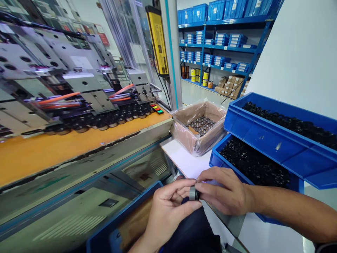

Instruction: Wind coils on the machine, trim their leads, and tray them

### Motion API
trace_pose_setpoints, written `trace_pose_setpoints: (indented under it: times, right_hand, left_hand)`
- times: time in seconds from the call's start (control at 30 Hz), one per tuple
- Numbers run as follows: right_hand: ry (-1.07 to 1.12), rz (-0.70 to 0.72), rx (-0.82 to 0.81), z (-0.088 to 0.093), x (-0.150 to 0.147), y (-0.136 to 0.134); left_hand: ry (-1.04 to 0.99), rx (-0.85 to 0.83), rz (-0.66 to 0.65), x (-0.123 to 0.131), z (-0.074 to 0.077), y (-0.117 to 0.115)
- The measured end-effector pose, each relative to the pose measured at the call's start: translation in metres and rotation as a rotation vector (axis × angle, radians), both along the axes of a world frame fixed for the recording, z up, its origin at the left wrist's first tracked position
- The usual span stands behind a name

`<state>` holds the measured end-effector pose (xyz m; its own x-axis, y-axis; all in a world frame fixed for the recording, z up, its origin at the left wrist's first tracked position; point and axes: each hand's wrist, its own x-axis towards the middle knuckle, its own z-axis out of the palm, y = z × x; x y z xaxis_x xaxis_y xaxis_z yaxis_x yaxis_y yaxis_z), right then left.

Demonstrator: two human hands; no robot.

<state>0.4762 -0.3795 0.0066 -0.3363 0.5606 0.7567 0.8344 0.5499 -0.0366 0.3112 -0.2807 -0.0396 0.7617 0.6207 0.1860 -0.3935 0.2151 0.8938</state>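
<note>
A small round part [193, 193], grey metal on its left side and black on its right, is held between my two hands. The fingers and thumb of my left hand [171, 203] pinch its rim from the left. From the right, the fingertips of my right hand [226, 189] press on the black side. Both hands are over the gap between the machine bench and the white table [179, 154], near the lower blue bin [217, 160].
A plastic-lined carton [184, 135] of small metal parts stands on the white table. An upper blue bin [258, 130] of black parts overlaps the lower one. At left, a machine with an orange bench top [65, 151] carries a row of round parts.
</note>
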Motion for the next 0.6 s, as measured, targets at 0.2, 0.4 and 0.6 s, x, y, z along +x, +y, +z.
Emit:
trace_pose_setpoints:
  times: [0.2,0.4,0.6]
  right_hand:
    - [0.003,-0.004,0.013,-0.002,0.001,0.000]
    - [-0.111,-0.018,0.058,-0.004,0.005,-0.003]
    - [-0.165,0.039,0.066,-0.004,0.005,-0.001]
  left_hand:
    - [0.008,0.008,0.010,0.002,0.000,0.000]
    - [0.023,-0.021,-0.061,0.001,0.007,0.003]
    - [0.031,-0.072,0.007,0.003,-0.006,-0.008]
